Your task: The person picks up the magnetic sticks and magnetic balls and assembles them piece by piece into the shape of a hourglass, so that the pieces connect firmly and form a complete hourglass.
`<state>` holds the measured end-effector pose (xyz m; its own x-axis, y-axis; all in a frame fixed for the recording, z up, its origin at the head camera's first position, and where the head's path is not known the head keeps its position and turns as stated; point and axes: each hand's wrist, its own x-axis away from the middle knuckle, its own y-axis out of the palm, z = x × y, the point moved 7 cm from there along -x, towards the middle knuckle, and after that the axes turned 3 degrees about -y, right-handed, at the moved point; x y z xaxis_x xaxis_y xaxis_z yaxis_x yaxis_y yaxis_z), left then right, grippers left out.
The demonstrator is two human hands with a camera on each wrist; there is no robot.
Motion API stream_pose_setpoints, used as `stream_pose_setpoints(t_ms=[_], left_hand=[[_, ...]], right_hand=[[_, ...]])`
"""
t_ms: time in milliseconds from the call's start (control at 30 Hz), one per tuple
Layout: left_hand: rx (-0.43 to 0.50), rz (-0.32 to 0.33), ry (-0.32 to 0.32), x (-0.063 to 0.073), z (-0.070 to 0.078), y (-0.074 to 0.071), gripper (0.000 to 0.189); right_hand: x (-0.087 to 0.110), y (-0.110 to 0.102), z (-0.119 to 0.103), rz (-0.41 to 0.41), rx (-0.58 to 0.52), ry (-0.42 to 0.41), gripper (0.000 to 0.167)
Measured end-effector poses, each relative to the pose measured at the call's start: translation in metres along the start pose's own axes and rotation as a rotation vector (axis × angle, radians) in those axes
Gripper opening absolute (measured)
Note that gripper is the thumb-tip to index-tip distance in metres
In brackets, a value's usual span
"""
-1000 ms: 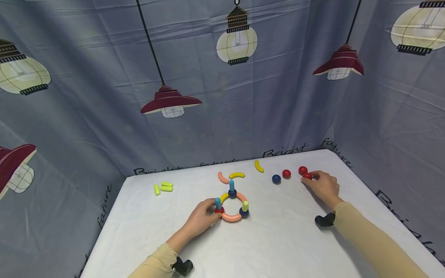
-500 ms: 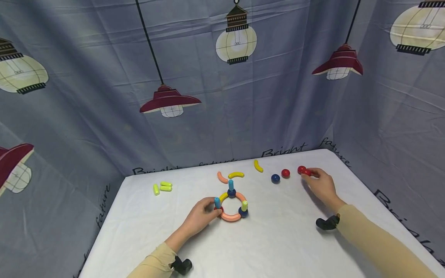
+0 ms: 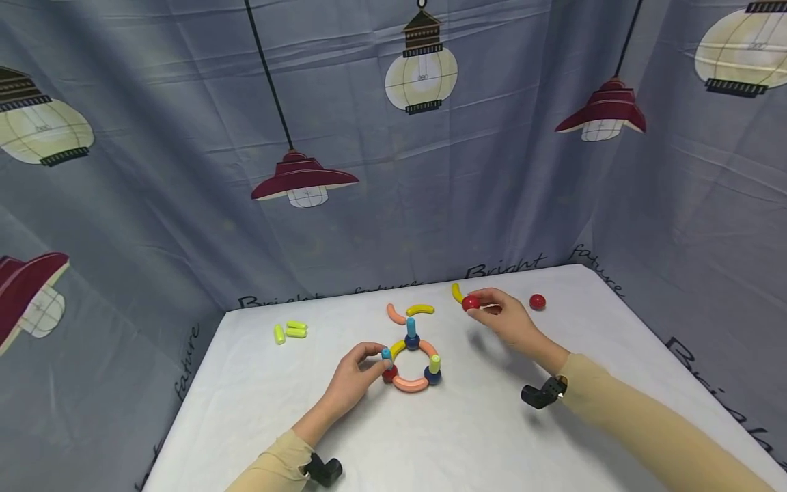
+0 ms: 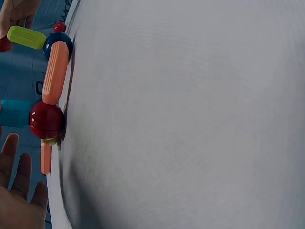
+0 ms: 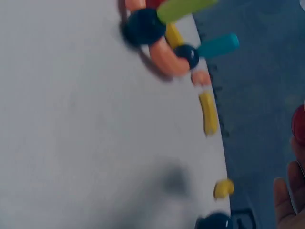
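A ring of curved orange rods and a yellow rod, joined by balls, lies on the white table. Upright sticks rise from its balls: a light-blue one at the back and a lime one at the right. My left hand pinches the light-blue stick standing on the red ball at the ring's left. Raised above the table, my right hand holds a loose red ball between thumb and fingers. In the right wrist view that ball is cut by the edge.
Lime sticks lie at the back left. Behind the ring are a loose orange rod and a yellow rod. Another red ball sits to the right. A dark blue ball shows in the right wrist view.
My right hand has lifted a red ball from the right-hand group and carried it left toward the ring. My left hand's fingertips have risen from the red ball to the light-blue stick.
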<state>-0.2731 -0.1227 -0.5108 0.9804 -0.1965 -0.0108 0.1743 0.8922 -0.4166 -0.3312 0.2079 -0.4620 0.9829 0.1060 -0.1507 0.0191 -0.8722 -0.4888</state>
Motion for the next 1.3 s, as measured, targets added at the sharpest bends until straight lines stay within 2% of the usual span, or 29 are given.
stream_pose_setpoints(t_ms=[100, 333, 567, 733, 967, 1300], left_hand=[[0.027, 0.007, 0.006, -0.001, 0.001, -0.001, 0.033], [0.025, 0.017, 0.026, -0.005, 0.001, -0.001, 0.032], [0.04, 0.02, 0.017, -0.005, 0.004, 0.001, 0.029], [0.044, 0.015, 0.03, -0.005, 0.004, 0.001, 0.029], [0.042, 0.008, 0.044, -0.005, 0.004, 0.001, 0.03], [0.061, 0.012, 0.061, -0.007, 0.002, 0.001, 0.025]], right_hand=[[-0.002, 0.022, -0.015, -0.069, -0.014, -0.025, 0.052], [-0.007, 0.063, -0.044, -0.225, -0.044, -0.137, 0.041], [-0.007, 0.092, -0.065, -0.369, -0.057, -0.155, 0.039], [-0.008, 0.108, -0.079, -0.458, -0.04, -0.205, 0.036], [-0.007, 0.12, -0.095, -0.492, 0.048, -0.276, 0.029], [-0.008, 0.127, -0.097, -0.48, 0.088, -0.304, 0.031]])
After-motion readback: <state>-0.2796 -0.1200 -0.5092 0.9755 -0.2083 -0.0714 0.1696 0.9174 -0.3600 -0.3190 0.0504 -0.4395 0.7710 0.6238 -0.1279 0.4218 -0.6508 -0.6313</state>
